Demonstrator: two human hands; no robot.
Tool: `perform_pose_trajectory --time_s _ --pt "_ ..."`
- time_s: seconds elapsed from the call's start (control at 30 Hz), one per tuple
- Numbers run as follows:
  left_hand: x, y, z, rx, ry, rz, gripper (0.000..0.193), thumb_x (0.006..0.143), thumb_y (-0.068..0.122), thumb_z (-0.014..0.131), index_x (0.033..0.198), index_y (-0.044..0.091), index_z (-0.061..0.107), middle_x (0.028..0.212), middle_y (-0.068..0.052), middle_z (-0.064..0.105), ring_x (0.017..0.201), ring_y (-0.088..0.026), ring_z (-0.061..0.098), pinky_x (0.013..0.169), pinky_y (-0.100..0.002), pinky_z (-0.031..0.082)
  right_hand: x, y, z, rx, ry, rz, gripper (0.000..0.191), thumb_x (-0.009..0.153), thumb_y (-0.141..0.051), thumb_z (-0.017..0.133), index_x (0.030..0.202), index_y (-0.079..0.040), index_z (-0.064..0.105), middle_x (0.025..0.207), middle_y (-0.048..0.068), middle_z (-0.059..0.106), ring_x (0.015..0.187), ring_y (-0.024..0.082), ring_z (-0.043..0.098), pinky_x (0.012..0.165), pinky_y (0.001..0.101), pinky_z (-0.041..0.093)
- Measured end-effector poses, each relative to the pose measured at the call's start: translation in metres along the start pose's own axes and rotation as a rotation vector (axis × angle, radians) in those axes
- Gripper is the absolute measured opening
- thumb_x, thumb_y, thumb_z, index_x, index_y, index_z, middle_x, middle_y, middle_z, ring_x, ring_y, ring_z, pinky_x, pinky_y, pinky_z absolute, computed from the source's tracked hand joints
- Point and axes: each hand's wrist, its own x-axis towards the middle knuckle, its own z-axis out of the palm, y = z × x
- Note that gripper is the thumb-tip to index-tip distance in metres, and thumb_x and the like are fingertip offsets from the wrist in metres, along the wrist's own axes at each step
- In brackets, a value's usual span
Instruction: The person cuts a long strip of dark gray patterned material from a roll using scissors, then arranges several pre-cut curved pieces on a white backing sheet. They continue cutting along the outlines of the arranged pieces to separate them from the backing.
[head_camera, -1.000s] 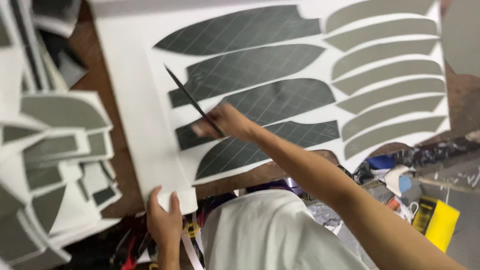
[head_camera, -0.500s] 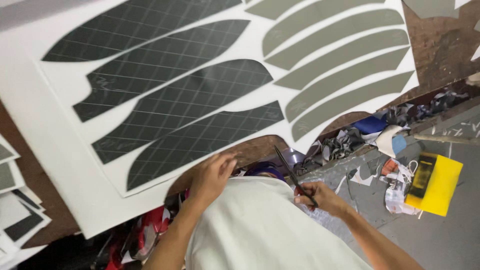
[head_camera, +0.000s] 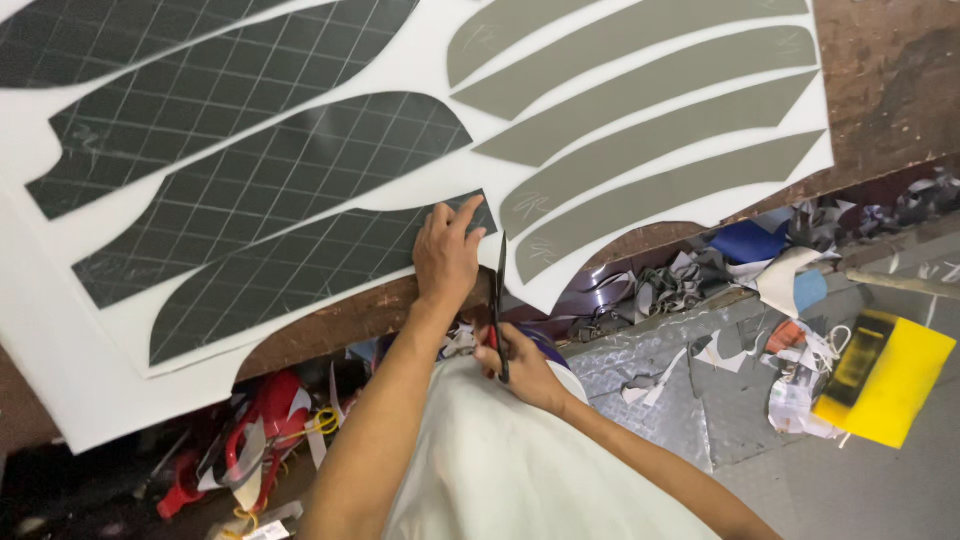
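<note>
Cutting step: left hand (head_camera: 447, 262) pinning white sheet (head_camera: 480, 205) flat on table (head_camera: 880, 90) edge; right hand (head_camera: 520, 362) gripping scissors (head_camera: 499, 300), blades entering just right of it. Next needing steady feed between the grey shapes.

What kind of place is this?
Likely a cutting workshop: a white sheet with dark gridded leaf-shaped pieces lies on a worn brown table, and fabric and paper offcuts litter the floor below.

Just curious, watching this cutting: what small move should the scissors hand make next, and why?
Probably snip forward into the white sheet. The scissors in the right hand point at its lower edge between the dark gridded shape and the grey strips, while the left hand presses the sheet flat.
</note>
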Motion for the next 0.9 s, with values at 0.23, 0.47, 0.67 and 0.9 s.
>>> perform_pose_trajectory --time_s 0.23,0.47,0.67,0.9 --pt "0.000 0.000 -0.001 -0.032 0.003 -0.020 0.051 0.086 0.018 0.079 0.135 0.018 0.065 0.099 -0.008 0.056 0.094 -0.028 0.059 0.084 -0.043 0.049 -0.012 -0.002 -0.008 0.044 -0.039 -0.014 0.039 0.096 -0.033 0.069 0.120 -0.005 0.057 0.100 0.002 0.061 0.080 0.012 0.062 0.071 0.0259 0.052" --pt "0.000 -0.007 -0.005 -0.062 -0.030 -0.001 0.056 0.084 0.019 0.082 0.137 0.018 0.063 0.100 -0.007 0.056 0.094 -0.028 0.059 0.085 -0.043 0.049 -0.013 -0.008 -0.018 -0.133 0.046 0.066 0.036 0.092 -0.033 0.077 0.103 -0.003 0.060 0.076 0.001 0.057 0.069 0.010 0.056 0.062 0.0264 0.049" --pt "0.000 -0.005 -0.008 -0.056 -0.059 -0.013 0.061 0.082 0.018 0.083 0.139 0.018 0.061 0.103 -0.008 0.056 0.097 -0.028 0.059 0.085 -0.043 0.049 -0.020 -0.033 -0.015 -0.071 0.109 0.176 0.029 0.086 -0.024 0.081 0.098 -0.004 0.065 0.068 -0.001 0.057 0.055 0.008 0.052 0.051 0.0245 0.041" --pt "0.003 -0.002 -0.011 -0.088 -0.042 -0.031 0.055 0.080 0.016 0.084 0.128 0.013 0.058 0.110 -0.010 0.059 0.104 -0.032 0.061 0.086 -0.046 0.049 0.001 -0.062 -0.026 -0.044 0.128 0.138 0.031 0.083 -0.023 0.083 0.101 -0.001 0.068 0.072 -0.002 0.063 0.057 0.007 0.054 0.052 0.0236 0.045"
